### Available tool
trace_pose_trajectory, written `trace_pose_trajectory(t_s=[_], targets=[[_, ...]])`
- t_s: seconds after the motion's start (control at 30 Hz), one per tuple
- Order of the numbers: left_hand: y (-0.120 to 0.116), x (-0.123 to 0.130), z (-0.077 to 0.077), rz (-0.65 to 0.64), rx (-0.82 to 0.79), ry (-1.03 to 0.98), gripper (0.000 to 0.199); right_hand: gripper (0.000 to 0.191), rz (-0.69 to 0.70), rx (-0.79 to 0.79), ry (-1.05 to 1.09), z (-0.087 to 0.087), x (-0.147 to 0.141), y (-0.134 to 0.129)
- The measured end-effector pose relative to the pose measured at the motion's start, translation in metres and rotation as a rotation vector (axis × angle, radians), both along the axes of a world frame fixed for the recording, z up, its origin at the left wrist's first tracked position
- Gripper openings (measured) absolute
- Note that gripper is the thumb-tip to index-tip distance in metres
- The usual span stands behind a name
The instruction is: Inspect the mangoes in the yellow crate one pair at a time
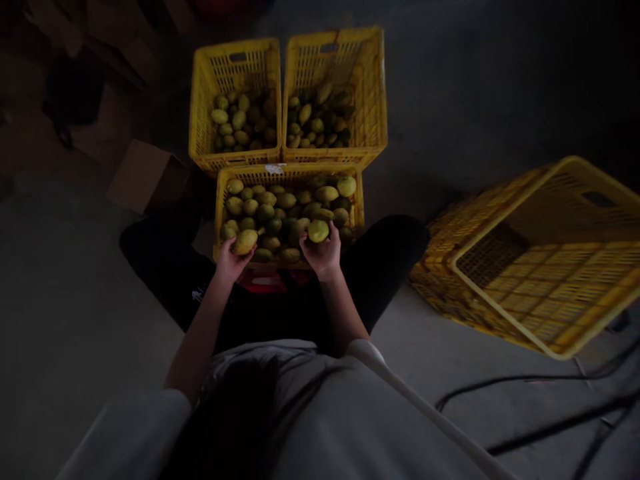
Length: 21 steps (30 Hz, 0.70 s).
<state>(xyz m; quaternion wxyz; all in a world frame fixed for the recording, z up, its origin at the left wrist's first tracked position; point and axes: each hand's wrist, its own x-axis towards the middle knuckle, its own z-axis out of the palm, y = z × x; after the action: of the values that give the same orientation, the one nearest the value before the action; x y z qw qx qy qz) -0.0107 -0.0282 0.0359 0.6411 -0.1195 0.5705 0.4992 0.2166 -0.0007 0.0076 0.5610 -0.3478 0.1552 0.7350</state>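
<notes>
My left hand (234, 259) is closed around a yellow lemon (245, 242), its pointed end toward the right. A rounder, greener lemon (319, 231) rests in the closed fingers of my right hand (324, 253). Both hands are over the front part of a yellow plastic crate (361, 207) between my knees. Several yellow and green lemons (286, 201) fill that crate. My fingers hide some of the fruit at its near side.
Two more yellow crates, a left one (194, 110) and a right one (381, 107), stand behind with lemons inside. At right a large yellow crate (525, 287) lies tipped, its opening toward me. Black cables (520, 379) cross the floor. A cardboard box (140, 175) sits at left.
</notes>
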Motion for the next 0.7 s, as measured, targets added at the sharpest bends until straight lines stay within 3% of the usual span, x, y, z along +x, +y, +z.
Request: trace_pose_trajectory(t_s=[0.37,0.7], targets=[[0.000,-0.003,0.013,0.030,-0.056,0.007,0.035,0.038,0.027,-0.021,0.004,0.004,0.001,0.003],[-0.002,0.007,0.014,-0.073,-0.069,0.035,0.030,0.043,0.042,-0.043,-0.052,-0.003,0.005,0.001]])
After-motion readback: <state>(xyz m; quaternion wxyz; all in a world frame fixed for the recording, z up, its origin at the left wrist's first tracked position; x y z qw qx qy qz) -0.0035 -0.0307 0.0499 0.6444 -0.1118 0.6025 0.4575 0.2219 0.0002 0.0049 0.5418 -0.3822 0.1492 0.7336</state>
